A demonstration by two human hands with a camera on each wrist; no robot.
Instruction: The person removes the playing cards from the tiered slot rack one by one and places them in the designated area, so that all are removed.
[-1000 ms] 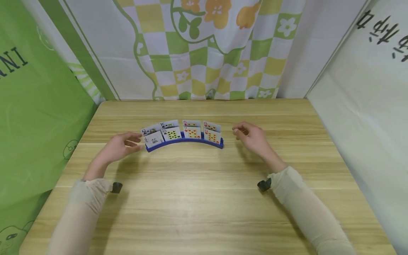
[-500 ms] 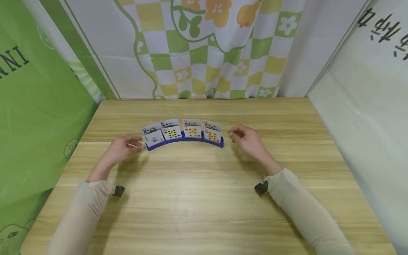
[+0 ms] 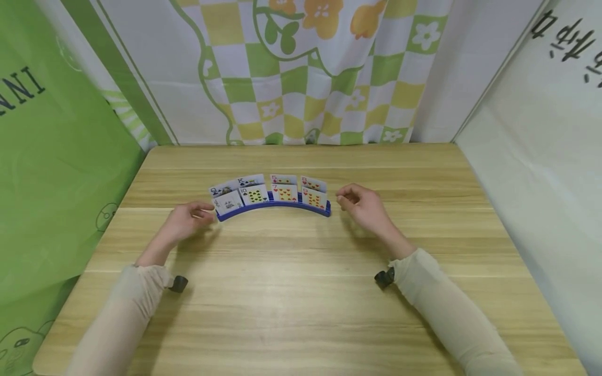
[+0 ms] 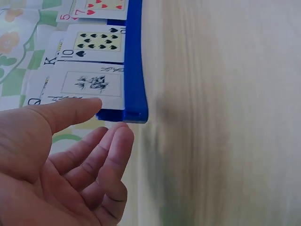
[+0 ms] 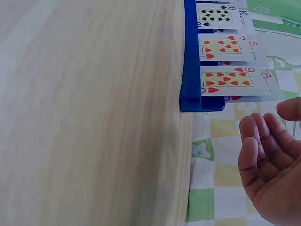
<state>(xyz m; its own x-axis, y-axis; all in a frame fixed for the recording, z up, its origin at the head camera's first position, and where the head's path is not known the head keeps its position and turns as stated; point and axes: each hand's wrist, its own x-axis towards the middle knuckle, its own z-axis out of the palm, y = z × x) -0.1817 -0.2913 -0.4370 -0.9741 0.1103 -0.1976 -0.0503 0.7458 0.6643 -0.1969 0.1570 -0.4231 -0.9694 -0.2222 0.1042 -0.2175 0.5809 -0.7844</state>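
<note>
A curved blue card holder [image 3: 282,204] stands toward the back of the table with several playing cards in two rows. Its front row shows a joker [image 3: 228,202], a ten of spades [image 3: 254,195], a seven of hearts [image 3: 285,193] and a nine of hearts [image 5: 227,80]. Behind them rise a queen, a king [image 3: 251,180], a five and an eight. My left hand [image 3: 188,218] is at the holder's left end, fingers relaxed; in the left wrist view its thumb [image 4: 82,110] overlaps the joker's edge. Just off the right end, my right hand [image 3: 364,204] holds nothing, fingers loosely bent.
The wooden table [image 3: 282,292] spreads in front of the holder. A checked curtain [image 3: 305,94] hangs behind its far edge. Green cloth [image 3: 61,172] closes the left side, and a white sheet [image 3: 541,172] the right.
My left hand has shifted slightly right, closer to the holder's end. My right hand has moved a little left toward the other end. The cards look the same.
</note>
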